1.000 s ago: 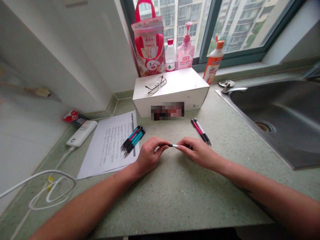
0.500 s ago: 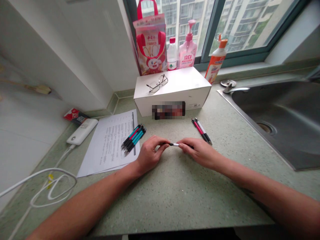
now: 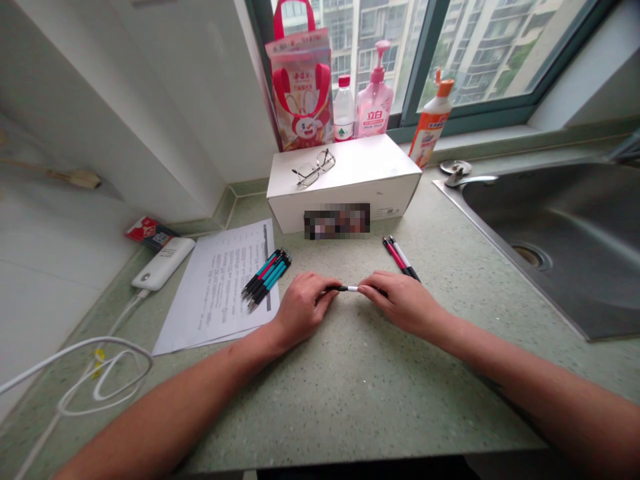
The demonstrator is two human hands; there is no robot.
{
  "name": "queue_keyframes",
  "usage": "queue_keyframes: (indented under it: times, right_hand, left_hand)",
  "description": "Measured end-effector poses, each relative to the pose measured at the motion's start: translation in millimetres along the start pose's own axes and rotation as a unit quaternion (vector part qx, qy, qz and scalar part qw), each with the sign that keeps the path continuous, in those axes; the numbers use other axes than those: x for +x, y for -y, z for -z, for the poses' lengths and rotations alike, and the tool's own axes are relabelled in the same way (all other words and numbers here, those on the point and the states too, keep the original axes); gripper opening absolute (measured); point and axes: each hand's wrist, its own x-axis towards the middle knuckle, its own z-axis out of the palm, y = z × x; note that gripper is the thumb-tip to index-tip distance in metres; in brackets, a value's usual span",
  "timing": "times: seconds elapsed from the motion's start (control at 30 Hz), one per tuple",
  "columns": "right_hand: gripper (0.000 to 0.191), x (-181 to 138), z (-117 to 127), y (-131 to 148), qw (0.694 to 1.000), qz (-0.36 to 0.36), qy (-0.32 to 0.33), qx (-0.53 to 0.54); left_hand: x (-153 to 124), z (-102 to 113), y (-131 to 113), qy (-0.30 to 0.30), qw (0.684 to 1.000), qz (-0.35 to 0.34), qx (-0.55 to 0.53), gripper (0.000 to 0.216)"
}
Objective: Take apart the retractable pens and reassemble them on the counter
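A black and white pen [image 3: 352,289] lies crosswise between my two hands, just above the counter. My left hand [image 3: 306,303] pinches its black end between thumb and fingers. At the other end, the thumb and fingers of my right hand [image 3: 400,299] close on the white barrel. Most of the pen's two ends is hidden by my fingers. Left of my left hand, several teal, red and black pens [image 3: 267,279] lie in a bunch on printed sheets [image 3: 213,287]. Beyond my right hand rest a red pen [image 3: 395,255] and a white pen [image 3: 404,257], side by side.
A white box [image 3: 345,177] with eyeglasses [image 3: 316,168] on top stands at the back. Behind it are a pink pump bottle [image 3: 374,103] and an orange-capped bottle [image 3: 433,123]. A steel sink [image 3: 565,247] is at right; a power bank [image 3: 164,263] with a white cable [image 3: 125,347] lies left.
Both hands keep their hold on the pen. My right hand has shifted slightly upward, covering more of the two pens behind it, and the left fingers have turned a little.
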Motion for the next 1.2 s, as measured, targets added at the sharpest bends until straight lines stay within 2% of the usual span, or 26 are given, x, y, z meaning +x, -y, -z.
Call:
queue_keyframes:
  times: [0.13, 0.23, 0.53, 0.6, 0.67, 0.8, 0.9, 1.03, 1.2]
  right_hand:
    - [0.012, 0.2, 3.8, -1.8, 0.998, 0.029, -0.054, -0.027]
    - [0.01, 0.6, 7.5, -3.1, 0.994, 0.035, -0.095, -0.038]
    - [0.017, 3.6, 11.3, -10.0, 0.984, -0.02, -0.169, -0.054]
    - [0.017, 4.0, 12.0, -10.3, 0.981, -0.016, -0.188, -0.055]
    - [0.017, 4.2, 12.2, -9.7, 0.978, 0.014, -0.198, -0.067]
    - [0.019, 3.8, 8.9, -6.0, 0.972, 0.132, -0.157, -0.113]
    - [0.019, 2.5, 4.9, -1.8, 0.959, 0.187, -0.124, -0.174]
    - [0.023, 1.5, 2.2, 2.4, 0.945, 0.211, -0.077, -0.239]
    - [0.026, 2.0, 2.8, 2.9, 0.947, 0.212, -0.055, -0.236]
  left_hand:
    - [0.3, -0.4, 1.1, 0.005, 1.0, 0.027, 0.008, 0.012]
    - [1.5, 0.1, 1.8, -0.001, 0.998, 0.064, -0.002, 0.011]
    - [5.4, 3.7, 7.2, -0.085, 0.987, 0.138, -0.022, 0.009]
    - [6.0, 3.4, 9.6, -0.082, 0.987, 0.141, -0.009, 0.009]
    - [6.5, 2.2, 11.0, -0.055, 0.989, 0.135, 0.017, 0.008]
    - [6.9, -0.6, 8.5, 0.015, 0.992, 0.096, 0.075, 0.008]
    - [6.5, -1.5, 4.7, 0.033, 0.993, 0.064, 0.089, 0.01]
    - [5.5, -2.0, 3.4, 0.03, 0.994, 0.046, 0.091, 0.012]
    - [5.0, -2.9, 5.5, 0.025, 0.995, 0.041, 0.09, 0.011]
